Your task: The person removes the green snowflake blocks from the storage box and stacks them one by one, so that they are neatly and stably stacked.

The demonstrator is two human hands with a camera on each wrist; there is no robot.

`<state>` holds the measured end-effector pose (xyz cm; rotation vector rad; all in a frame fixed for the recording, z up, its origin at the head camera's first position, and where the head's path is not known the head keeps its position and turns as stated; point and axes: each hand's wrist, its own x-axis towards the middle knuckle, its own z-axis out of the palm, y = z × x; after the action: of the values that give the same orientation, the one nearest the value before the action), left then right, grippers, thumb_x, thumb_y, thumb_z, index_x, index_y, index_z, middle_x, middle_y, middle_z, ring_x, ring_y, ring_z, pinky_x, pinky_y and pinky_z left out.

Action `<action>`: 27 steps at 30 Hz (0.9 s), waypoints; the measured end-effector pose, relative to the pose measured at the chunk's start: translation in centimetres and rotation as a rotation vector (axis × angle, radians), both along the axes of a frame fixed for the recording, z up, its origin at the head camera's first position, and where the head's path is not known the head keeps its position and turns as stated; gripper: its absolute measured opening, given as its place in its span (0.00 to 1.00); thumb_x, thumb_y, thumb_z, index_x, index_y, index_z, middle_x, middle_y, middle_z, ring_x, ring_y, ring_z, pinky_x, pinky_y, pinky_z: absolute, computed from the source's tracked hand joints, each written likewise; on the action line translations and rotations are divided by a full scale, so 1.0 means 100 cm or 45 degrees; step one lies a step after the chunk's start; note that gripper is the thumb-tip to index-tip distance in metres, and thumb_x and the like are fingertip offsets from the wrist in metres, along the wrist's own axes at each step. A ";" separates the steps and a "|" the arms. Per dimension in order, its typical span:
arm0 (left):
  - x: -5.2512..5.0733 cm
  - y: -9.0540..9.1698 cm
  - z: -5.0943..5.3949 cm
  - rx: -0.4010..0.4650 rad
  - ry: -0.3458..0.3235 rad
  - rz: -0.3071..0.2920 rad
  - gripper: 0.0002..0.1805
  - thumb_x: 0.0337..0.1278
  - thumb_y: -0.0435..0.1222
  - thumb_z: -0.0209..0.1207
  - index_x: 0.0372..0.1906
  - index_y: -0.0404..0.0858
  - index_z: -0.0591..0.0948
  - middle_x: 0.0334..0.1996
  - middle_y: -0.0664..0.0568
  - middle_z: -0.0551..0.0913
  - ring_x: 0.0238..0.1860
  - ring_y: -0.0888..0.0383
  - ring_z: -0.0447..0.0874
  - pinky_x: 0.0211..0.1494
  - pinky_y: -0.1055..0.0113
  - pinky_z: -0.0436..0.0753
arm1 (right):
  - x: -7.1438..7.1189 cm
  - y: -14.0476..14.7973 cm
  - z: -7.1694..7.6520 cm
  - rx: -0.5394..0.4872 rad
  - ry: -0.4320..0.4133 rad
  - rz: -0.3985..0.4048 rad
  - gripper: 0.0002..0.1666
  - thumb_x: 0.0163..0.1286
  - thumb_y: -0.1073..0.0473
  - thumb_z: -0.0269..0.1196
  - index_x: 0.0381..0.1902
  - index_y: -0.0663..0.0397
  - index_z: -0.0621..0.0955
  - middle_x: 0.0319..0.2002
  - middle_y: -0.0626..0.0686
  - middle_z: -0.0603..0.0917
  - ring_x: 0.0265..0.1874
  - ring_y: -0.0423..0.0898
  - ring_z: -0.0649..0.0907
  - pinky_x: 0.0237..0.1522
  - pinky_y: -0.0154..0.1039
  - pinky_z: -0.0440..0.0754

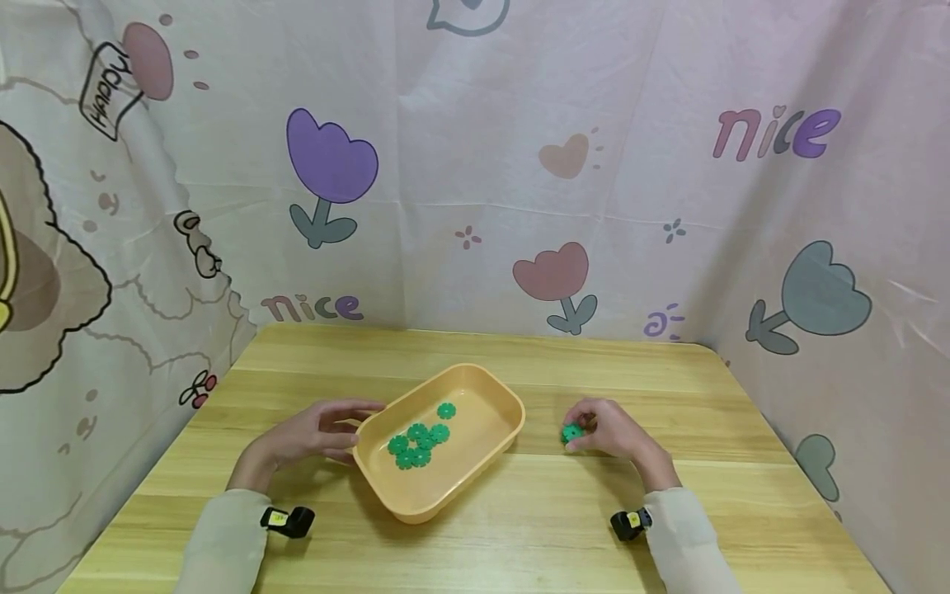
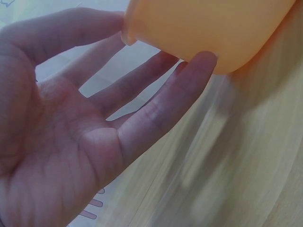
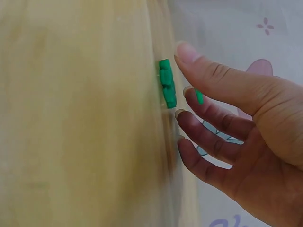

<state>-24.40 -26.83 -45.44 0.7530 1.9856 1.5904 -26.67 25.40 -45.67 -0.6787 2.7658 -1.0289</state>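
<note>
So, the orange tray [image 1: 478, 433] is set at an angle on the wooden table [image 1: 549, 528], and everything else can be placed from there. Inside it, a bunch of green flower-shaped pieces [image 1: 418, 431] is clustered toward the left end, with one loose piece [image 1: 446, 410] set a bit apart on the tray's far side.

The tray's left end is touched by the left hand [image 1: 312, 433]. Its fingers are held fairly straight and spread, tips laid against the rim and the outer wall, thumb kept apart from the rest.

Well off to the right of the tray, another green piece [image 1: 572, 433] is reached by the right hand [image 1: 612, 431]. Thumb and fingers are bent toward it but held apart, with a gap shown in the right wrist view. A thin green sliver [image 3: 199, 97] is also caught there beside the index finger; whether that's a second piece can't really be told, since it's mostly hidden.

Nearer the wearer than the tray, pale sleeves [image 1: 226, 528] and small black wrist devices [image 1: 297, 522] are worn on both arms. Behind the tray, a pale cloth [image 1: 460, 148] is hung, printed with tulips and "nice".
</note>
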 end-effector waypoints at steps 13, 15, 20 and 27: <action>0.000 0.000 0.000 0.013 -0.006 -0.011 0.31 0.73 0.28 0.54 0.77 0.30 0.63 0.71 0.21 0.64 0.62 0.54 0.83 0.56 0.51 0.90 | -0.004 0.001 -0.007 0.008 -0.033 -0.035 0.20 0.51 0.60 0.81 0.42 0.57 0.87 0.38 0.51 0.85 0.37 0.44 0.79 0.40 0.31 0.81; 0.000 0.000 0.000 0.015 -0.003 -0.013 0.31 0.73 0.28 0.54 0.77 0.30 0.63 0.70 0.21 0.64 0.62 0.53 0.83 0.56 0.50 0.89 | -0.005 0.001 -0.008 0.013 -0.037 -0.041 0.20 0.51 0.60 0.81 0.42 0.56 0.87 0.38 0.50 0.85 0.38 0.44 0.79 0.41 0.30 0.81; 0.000 0.000 0.000 0.010 0.006 -0.007 0.31 0.73 0.28 0.54 0.77 0.30 0.63 0.70 0.21 0.64 0.62 0.54 0.83 0.55 0.51 0.90 | -0.003 -0.001 -0.008 0.031 -0.037 -0.043 0.20 0.51 0.60 0.82 0.42 0.56 0.87 0.38 0.50 0.85 0.38 0.43 0.79 0.42 0.30 0.81; 0.001 0.001 0.001 0.007 0.013 -0.003 0.31 0.72 0.28 0.55 0.77 0.30 0.63 0.71 0.21 0.64 0.61 0.56 0.83 0.55 0.51 0.90 | -0.003 -0.001 -0.008 0.042 -0.025 -0.027 0.20 0.51 0.60 0.81 0.42 0.56 0.88 0.38 0.51 0.86 0.38 0.44 0.80 0.42 0.34 0.82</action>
<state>-24.30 -26.76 -45.37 0.7669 1.9871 1.5947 -26.94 25.27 -46.49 -0.6333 2.7722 -0.9865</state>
